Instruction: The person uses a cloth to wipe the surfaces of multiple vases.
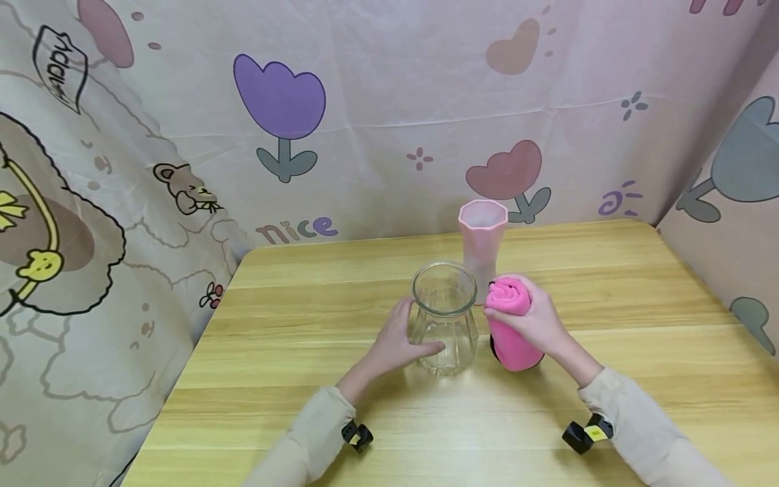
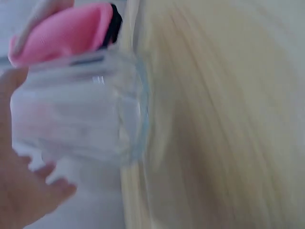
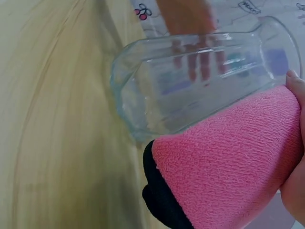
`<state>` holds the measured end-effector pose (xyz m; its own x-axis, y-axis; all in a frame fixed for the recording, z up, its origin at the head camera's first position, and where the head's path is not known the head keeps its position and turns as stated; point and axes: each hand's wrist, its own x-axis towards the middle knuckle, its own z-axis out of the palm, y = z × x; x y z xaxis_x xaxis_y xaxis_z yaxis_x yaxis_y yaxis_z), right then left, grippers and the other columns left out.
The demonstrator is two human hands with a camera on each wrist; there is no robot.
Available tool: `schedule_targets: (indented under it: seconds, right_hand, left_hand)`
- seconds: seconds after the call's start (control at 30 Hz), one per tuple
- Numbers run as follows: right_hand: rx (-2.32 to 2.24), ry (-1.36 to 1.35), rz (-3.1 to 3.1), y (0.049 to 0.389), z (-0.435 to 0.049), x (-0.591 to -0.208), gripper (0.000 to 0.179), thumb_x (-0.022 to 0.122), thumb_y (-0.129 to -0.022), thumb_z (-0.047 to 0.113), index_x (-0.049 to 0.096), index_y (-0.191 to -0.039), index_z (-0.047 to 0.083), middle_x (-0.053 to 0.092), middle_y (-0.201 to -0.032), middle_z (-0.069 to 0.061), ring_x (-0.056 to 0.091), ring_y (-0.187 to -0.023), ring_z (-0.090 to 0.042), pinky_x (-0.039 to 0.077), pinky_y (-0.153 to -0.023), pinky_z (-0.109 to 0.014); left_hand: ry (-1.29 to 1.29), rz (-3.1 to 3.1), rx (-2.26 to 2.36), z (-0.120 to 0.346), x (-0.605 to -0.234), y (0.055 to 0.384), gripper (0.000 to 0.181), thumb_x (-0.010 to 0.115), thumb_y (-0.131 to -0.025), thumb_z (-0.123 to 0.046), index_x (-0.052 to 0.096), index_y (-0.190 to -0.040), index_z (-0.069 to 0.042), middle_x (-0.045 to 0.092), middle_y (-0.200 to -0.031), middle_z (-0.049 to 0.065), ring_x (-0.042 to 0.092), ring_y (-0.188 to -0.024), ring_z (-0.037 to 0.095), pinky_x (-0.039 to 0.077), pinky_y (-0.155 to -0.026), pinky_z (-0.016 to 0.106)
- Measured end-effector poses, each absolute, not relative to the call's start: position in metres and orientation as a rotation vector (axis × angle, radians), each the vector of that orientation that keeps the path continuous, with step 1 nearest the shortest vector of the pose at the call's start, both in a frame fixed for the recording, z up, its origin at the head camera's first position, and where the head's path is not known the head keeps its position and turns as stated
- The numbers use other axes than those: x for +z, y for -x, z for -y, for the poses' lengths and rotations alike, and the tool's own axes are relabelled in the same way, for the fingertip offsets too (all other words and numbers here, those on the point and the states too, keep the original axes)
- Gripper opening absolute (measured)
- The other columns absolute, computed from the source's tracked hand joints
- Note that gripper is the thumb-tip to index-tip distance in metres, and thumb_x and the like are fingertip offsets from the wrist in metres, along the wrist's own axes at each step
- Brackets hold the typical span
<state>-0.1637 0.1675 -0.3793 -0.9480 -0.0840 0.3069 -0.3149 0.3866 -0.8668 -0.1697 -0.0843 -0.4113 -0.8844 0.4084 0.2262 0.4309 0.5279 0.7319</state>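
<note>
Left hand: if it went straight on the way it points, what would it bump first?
Most likely the glass jar, right in front of the left hand; whether they touch is hard to tell.

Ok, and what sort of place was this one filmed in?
Probably a small indoor recording corner: a wooden table backed by cartoon-printed cloth, and a small black camera on each wrist. Whether it is a home or a studio, I can't tell.

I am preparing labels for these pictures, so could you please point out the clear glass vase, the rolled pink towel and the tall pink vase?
Clear glass vase [image 1: 452,328]: head view, middle of its body.
Rolled pink towel [image 3: 228,157]: right wrist view, its fuzzy side.
Tall pink vase [image 1: 481,249]: head view, upper side wall.
</note>
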Motion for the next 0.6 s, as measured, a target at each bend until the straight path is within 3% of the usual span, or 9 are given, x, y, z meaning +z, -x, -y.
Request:
schedule_targets:
  seconds: [0.3, 0.6]
  right_hand:
    - [1.537, -0.347, 2.455, 0.164, -0.173, -0.386, 0.051, 0.076, -0.072, 0.013, 0.053, -0.117, 0.005, 0.061, -0.104, -0.012, 0.054, -0.088, 0.002, 0.049, -0.077, -0.019]
    - [1.518, -0.359, 2.469, 0.164, -0.173, -0.391, 0.052, 0.077, -0.071, 0.014, 0.053, -0.117, 0.007, 0.062, -0.103, -0.009, 0.055, -0.087, 0.001, 0.05, -0.075, -0.019]
  left_hand:
    - [0.327, 2.604, -1.133, 0.051, -0.412, 0.146, 0.104, 0.076, -0.059, -0.056, 0.03, -0.135, -0.004, 0.036, -0.134, 0.011, 0.033, -0.123, 0.024, 0.035, -0.102, 0.042]
    - [0.204, 2.527, -1.157, 0.04, -0.424, 0.143, 0.092, 0.076, -0.058, -0.055, 0.035, -0.122, -0.004, 0.042, -0.115, 0.007, 0.042, -0.101, 0.019, 0.045, -0.085, 0.032]
